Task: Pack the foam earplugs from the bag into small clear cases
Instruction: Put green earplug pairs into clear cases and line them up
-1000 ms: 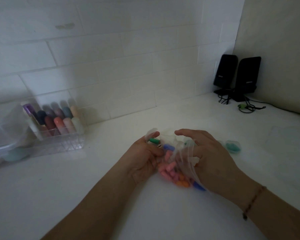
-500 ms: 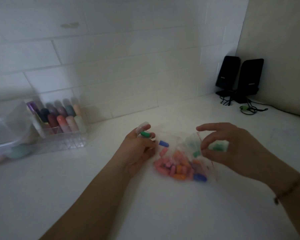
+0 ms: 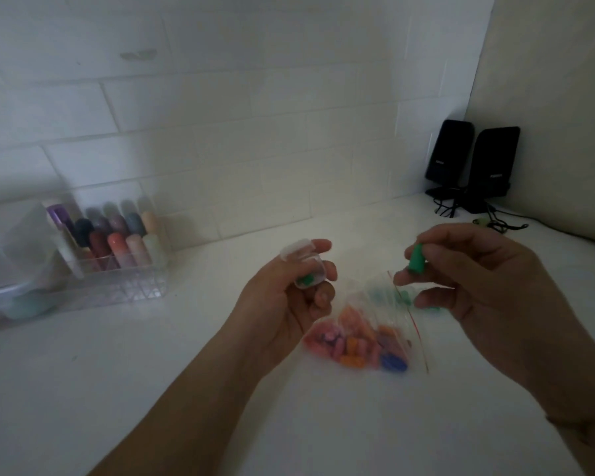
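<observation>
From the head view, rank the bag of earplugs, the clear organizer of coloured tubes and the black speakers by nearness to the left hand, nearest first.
Measured from the left hand, which holds a small clear case:
1. Bag of earplugs: just to its right, on the counter below the fingers.
2. Clear organizer of coloured tubes: off to the left, by the wall.
3. Black speakers: far right, in the back corner.

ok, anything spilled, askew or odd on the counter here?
Nothing stands out. The bag lies flat on the counter with the earplugs inside it. The left hand holds an open clear case with a green plug in it; the right hand pinches a green earplug. No loose plugs show.
</observation>
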`<action>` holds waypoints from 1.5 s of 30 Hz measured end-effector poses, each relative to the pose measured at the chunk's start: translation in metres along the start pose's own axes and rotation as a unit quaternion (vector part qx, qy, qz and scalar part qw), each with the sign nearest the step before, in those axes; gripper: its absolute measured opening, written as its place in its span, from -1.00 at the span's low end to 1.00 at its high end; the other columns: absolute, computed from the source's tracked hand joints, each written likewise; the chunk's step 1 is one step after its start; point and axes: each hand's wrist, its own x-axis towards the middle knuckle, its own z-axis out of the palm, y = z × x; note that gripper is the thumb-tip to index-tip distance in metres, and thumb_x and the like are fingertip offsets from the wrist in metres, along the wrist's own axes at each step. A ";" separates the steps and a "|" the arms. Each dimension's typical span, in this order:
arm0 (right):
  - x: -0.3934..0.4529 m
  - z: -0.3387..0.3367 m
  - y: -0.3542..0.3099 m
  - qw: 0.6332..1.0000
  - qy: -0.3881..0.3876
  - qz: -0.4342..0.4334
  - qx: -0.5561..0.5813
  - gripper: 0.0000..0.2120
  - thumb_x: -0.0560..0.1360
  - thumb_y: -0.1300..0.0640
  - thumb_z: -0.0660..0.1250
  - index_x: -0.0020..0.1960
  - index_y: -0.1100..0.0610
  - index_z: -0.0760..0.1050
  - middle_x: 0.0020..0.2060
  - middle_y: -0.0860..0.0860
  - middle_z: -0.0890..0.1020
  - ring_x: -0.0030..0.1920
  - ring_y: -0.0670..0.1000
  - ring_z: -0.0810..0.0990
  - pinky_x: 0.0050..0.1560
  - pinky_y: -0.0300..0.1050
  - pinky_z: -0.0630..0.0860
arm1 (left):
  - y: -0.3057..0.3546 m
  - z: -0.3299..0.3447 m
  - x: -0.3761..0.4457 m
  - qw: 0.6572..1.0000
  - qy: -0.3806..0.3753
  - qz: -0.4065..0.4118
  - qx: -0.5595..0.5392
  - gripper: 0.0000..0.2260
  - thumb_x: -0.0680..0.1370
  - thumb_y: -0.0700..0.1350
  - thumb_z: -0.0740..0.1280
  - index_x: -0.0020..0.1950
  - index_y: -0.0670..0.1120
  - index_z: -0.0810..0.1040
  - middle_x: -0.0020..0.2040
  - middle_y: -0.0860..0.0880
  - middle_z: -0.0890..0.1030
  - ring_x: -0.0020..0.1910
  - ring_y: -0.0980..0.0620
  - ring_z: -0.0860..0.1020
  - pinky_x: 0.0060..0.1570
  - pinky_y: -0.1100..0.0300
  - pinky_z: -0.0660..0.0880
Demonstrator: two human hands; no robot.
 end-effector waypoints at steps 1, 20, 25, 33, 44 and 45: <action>0.000 0.000 0.002 1.000 -0.013 0.008 0.000 -0.81 0.19 0.06 0.45 -0.21 0.07 0.68 -0.23 0.15 0.68 -0.29 0.10 0.69 -0.41 -0.21 0.56 | -0.002 0.001 -0.001 1.000 -0.011 -0.012 0.003 -0.70 0.42 -0.26 0.30 0.14 -0.20 0.52 -0.21 -0.16 0.52 -0.43 0.00 0.43 -0.42 0.21 0.39; -0.016 0.014 0.019 0.858 -0.085 -0.202 -0.464 -0.77 0.38 -0.14 0.37 -0.08 -0.04 0.63 -0.14 -0.23 0.63 -0.23 -0.12 0.54 -0.17 -0.42 0.35 | -0.008 0.009 -0.012 0.968 -0.192 -0.161 0.008 -0.53 0.57 0.15 0.12 0.18 -0.23 0.48 -0.16 -0.15 0.56 -0.29 0.00 0.53 -0.21 0.13 0.56; -0.017 0.018 0.028 0.863 -0.051 -0.200 -0.460 -0.74 0.36 -0.19 0.36 -0.11 -0.04 0.64 -0.17 -0.24 0.63 -0.20 -0.18 0.53 -0.17 -0.43 0.34 | -0.012 0.006 -0.009 0.966 -0.200 -0.160 0.028 -0.53 0.57 0.19 0.14 0.15 -0.19 0.51 -0.16 -0.13 0.50 -0.24 -0.02 0.46 0.00 -0.02 0.53; -0.016 0.018 0.023 0.897 -0.054 -0.174 -0.403 -0.86 0.33 -0.14 0.40 -0.14 -0.14 0.60 -0.11 -0.16 0.58 -0.15 -0.07 0.56 -0.25 -0.39 0.40 | -0.011 0.003 -0.009 0.967 -0.196 -0.160 0.024 -0.58 0.57 0.03 0.21 0.29 -0.24 0.43 -0.05 -0.19 0.58 -0.20 -0.07 0.52 0.10 -0.13 0.43; -0.015 0.015 0.024 0.879 -0.045 -0.109 -0.462 -0.78 0.37 -0.31 0.23 -0.20 -0.24 0.57 -0.11 -0.21 0.57 -0.14 -0.10 0.53 -0.20 -0.44 0.36 | -0.009 0.001 -0.019 0.964 -0.166 -0.020 0.205 -0.22 0.45 -0.39 0.29 0.53 0.13 0.07 -0.13 -0.17 0.67 -0.18 -0.11 0.66 -0.04 0.01 0.61; -0.015 0.016 0.025 0.882 -0.047 -0.107 -0.456 -0.80 0.36 -0.29 0.25 -0.20 -0.24 0.58 -0.11 -0.20 0.57 -0.14 -0.09 0.53 -0.21 -0.44 0.36 | -0.010 0.002 -0.019 0.960 -0.175 -0.011 0.218 -0.20 0.47 -0.40 0.30 0.54 0.13 0.04 -0.15 -0.17 0.67 -0.19 -0.10 0.66 -0.06 0.02 0.61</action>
